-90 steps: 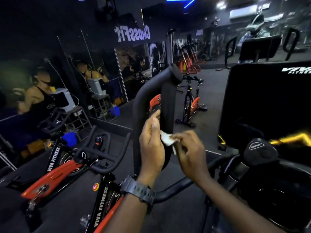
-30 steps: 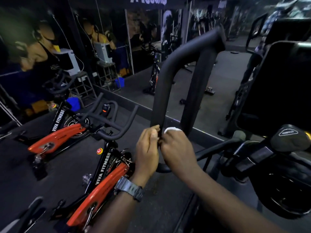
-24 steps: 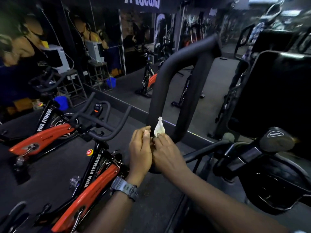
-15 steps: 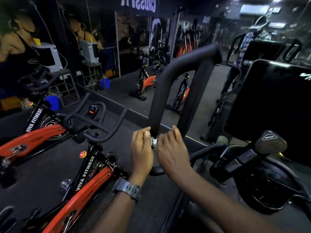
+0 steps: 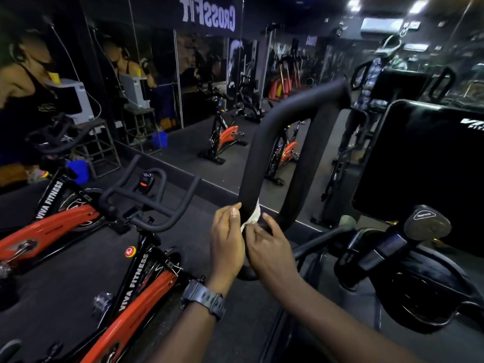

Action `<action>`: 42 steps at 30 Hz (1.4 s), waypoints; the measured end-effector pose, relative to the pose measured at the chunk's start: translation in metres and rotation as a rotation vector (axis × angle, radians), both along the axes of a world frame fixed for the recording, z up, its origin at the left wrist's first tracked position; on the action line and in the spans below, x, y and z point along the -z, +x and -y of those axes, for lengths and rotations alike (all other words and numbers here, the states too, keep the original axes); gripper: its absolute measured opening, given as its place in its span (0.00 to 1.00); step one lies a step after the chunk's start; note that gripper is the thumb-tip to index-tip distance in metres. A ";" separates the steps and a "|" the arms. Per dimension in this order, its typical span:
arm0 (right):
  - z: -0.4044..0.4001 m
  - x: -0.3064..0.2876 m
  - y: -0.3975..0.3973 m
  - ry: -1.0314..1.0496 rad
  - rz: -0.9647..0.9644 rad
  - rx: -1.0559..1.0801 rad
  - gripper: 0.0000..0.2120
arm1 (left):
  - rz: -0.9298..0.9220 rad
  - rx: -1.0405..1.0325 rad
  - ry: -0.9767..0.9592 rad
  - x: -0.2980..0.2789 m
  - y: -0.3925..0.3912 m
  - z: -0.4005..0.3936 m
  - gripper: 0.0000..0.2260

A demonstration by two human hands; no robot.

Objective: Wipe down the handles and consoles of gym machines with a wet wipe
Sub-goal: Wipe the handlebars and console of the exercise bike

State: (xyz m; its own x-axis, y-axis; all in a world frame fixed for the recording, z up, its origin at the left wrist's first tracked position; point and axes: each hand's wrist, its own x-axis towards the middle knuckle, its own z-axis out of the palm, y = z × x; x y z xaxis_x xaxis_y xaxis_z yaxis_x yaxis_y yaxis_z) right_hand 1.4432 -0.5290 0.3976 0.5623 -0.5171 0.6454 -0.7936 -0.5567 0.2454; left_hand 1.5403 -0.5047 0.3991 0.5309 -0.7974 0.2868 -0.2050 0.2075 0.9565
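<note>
Black foam covers the looped handle (image 5: 264,153), which rises from the lower middle of the view, bends over at the top and comes back down as a second bar on the right. At its low bend both hands meet. A white wipe (image 5: 251,217) lies crumpled against the left bar of the handle, between the two hands. The left hand (image 5: 226,242) is upright beside the bar, its fingers (image 5: 231,214) held close together and nearly straight, with the tips touching the foam and the edge of the wipe; whether they pinch the wipe cannot be told. The right hand (image 5: 269,247) reaches in from the right with its fingers (image 5: 255,231) curled narrowly onto the lower end of the wipe, and one finger lies across the foam at the bend. A dark watch (image 5: 204,301) sits on the left wrist. Right of the handle stands a black console (image 5: 419,163) with white lettering at its far edge, and below it a dark knob (image 5: 427,224). To the left is a spin bike (image 5: 131,271) with an orange frame and black handlebars, marked VIVA FITNESS. A mirror (image 5: 209,74) covers the far wall, showing more orange bikes. A blue bucket (image 5: 78,170) stands on the floor at the left.
</note>
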 end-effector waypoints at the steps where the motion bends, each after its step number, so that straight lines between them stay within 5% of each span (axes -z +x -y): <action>1: 0.005 -0.008 -0.001 -0.006 0.029 0.019 0.11 | -0.008 0.006 -0.008 0.000 0.001 0.001 0.14; 11: 0.005 0.002 0.014 0.253 0.255 0.067 0.12 | -0.114 0.014 -0.049 -0.002 0.002 0.010 0.13; 14: -0.009 -0.013 0.025 0.437 0.577 0.075 0.18 | -0.178 0.042 -0.046 -0.005 0.005 0.016 0.18; 21: 0.021 -0.044 0.036 0.792 1.629 0.072 0.11 | -0.369 0.143 -0.079 -0.023 0.006 0.023 0.29; 28: 0.017 -0.075 0.033 0.347 1.316 0.002 0.16 | -0.383 0.163 -0.069 -0.021 0.006 0.020 0.30; 31: 0.046 -0.113 0.043 0.244 1.367 0.044 0.16 | -0.360 0.182 -0.042 -0.019 0.006 0.015 0.32; 34: 0.063 -0.121 0.058 0.305 1.295 0.046 0.18 | -0.336 0.186 -0.025 -0.020 0.008 0.016 0.33; 38: 0.027 -0.036 0.061 0.456 1.164 -0.035 0.21 | -0.361 0.281 0.005 -0.031 0.015 0.024 0.32; 42: 0.020 -0.015 0.052 0.566 1.111 0.060 0.15 | -0.335 0.423 -0.001 -0.061 0.020 0.037 0.30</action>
State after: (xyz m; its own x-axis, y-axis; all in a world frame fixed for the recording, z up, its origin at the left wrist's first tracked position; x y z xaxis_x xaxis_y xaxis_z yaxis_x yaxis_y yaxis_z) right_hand 1.4956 -0.5486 0.4129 -0.1782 -0.8830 0.4342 -0.4458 -0.3209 -0.8356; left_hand 1.5604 -0.5414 0.4598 0.2258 -0.9614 0.1574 0.2128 0.2063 0.9551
